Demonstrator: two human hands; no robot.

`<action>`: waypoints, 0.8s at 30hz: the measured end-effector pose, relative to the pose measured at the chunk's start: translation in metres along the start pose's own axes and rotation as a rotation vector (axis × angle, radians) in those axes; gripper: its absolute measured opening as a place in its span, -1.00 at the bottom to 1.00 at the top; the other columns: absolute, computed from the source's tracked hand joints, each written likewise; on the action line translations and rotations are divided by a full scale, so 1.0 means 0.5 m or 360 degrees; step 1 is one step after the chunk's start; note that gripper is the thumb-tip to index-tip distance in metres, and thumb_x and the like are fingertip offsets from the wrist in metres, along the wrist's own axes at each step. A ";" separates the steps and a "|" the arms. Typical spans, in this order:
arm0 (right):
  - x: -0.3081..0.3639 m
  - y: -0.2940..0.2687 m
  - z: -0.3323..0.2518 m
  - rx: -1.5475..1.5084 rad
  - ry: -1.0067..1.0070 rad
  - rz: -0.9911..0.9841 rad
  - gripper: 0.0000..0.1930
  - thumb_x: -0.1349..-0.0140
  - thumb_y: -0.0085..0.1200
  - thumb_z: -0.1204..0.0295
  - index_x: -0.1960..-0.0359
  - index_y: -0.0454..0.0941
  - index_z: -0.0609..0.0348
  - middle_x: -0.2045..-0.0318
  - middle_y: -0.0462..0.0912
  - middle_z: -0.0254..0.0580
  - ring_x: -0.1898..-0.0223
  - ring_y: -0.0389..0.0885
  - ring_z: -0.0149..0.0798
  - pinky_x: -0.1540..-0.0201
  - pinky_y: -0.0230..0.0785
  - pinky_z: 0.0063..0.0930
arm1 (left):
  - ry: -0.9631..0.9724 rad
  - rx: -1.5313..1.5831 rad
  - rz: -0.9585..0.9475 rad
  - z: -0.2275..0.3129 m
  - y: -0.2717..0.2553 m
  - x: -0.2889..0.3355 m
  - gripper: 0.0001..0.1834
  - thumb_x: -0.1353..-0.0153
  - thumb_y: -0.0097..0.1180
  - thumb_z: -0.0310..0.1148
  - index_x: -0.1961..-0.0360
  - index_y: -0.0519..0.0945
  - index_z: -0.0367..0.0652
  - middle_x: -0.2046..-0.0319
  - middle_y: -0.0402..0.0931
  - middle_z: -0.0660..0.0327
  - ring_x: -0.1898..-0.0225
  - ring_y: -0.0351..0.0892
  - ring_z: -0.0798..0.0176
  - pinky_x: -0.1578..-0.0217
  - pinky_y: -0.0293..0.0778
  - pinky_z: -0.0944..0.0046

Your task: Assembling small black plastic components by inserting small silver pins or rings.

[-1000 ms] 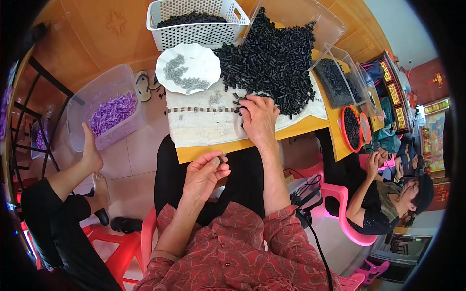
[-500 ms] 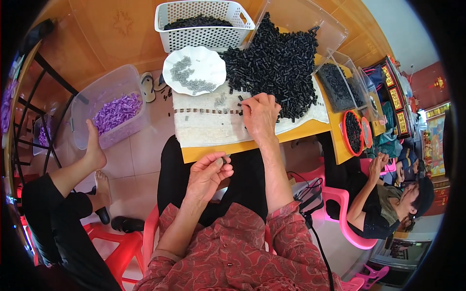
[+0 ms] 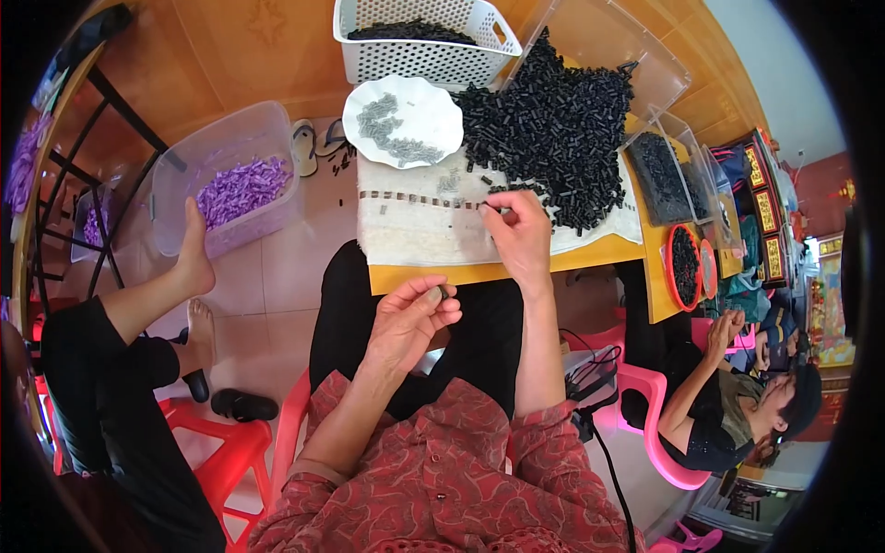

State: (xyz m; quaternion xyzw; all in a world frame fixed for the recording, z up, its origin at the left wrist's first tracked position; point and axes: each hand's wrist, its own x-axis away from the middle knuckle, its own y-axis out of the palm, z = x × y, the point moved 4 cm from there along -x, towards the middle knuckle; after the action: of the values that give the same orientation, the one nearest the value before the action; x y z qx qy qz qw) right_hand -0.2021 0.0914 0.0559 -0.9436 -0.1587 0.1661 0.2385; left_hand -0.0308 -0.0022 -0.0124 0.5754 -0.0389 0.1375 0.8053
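My left hand (image 3: 412,321) is raised over my lap, just off the table's front edge. Its thumb and fingertips pinch a small dark piece (image 3: 445,292), mostly covered by the fingers. On the white cloth (image 3: 406,240), a line of small dark pieces (image 3: 419,198) runs sideways. My right hand (image 3: 522,241) is at the right end of that line, thumb and forefinger pressed together. Whatever is between those fingertips is too small to make out. Just beyond lies a large heap of short black tubes (image 3: 553,129). Small clear pieces (image 3: 449,182) lie on the cloth left of the heap.
Behind the line stands a white scalloped plate (image 3: 433,115) of clear pieces, with a white perforated basket (image 3: 424,66) behind it. A red basket (image 3: 683,267) sits at the right. On the floor, a clear tub (image 3: 253,238) holds purple pieces. Other people sit at both sides.
The whole view has shifted, so the table appears farther right and higher. My right fingertips have moved from the heap's near edge to the line's right end. The left hand keeps its pinch.
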 end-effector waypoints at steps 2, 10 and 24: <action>0.036 0.004 0.024 -0.0447 0.0158 -0.0106 -0.93 -0.20 0.18 0.54 0.30 0.59 0.23 0.44 0.58 -0.34 0.55 0.51 -0.52 0.50 0.31 -0.66 | 0.0008 0.0038 -0.0023 0.001 0.004 -0.003 -0.77 -0.35 0.02 -0.51 0.01 0.56 -0.30 0.17 0.57 0.04 0.23 0.60 0.23 0.15 0.62 0.22; 0.150 0.029 0.016 -0.1371 0.0581 -0.0214 -0.75 -0.28 0.10 0.58 0.02 0.56 0.33 0.28 0.66 -0.13 0.40 0.61 -0.43 0.36 0.41 -0.63 | 0.0004 0.0055 0.0033 0.000 0.002 -0.005 -0.74 -0.36 0.00 -0.49 -0.05 0.52 -0.30 0.17 0.56 0.08 0.22 0.59 0.28 0.12 0.60 0.24; 0.206 0.027 0.005 -0.1539 0.0489 -0.0233 -0.78 -0.19 0.20 0.61 0.11 0.59 0.34 0.33 0.67 -0.20 0.36 0.63 -0.43 0.25 0.50 -0.59 | 0.0064 0.0190 -0.0051 -0.006 0.008 -0.002 -0.73 -0.34 0.04 -0.49 -0.05 0.53 -0.28 0.15 0.60 0.09 0.21 0.64 0.26 0.12 0.63 0.22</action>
State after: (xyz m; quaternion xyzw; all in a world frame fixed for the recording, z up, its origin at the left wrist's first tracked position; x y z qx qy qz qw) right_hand -0.1079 0.1203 0.0226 -0.9459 -0.2463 -0.0842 -0.1936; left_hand -0.0333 0.0018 -0.0098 0.6200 -0.0053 0.1383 0.7723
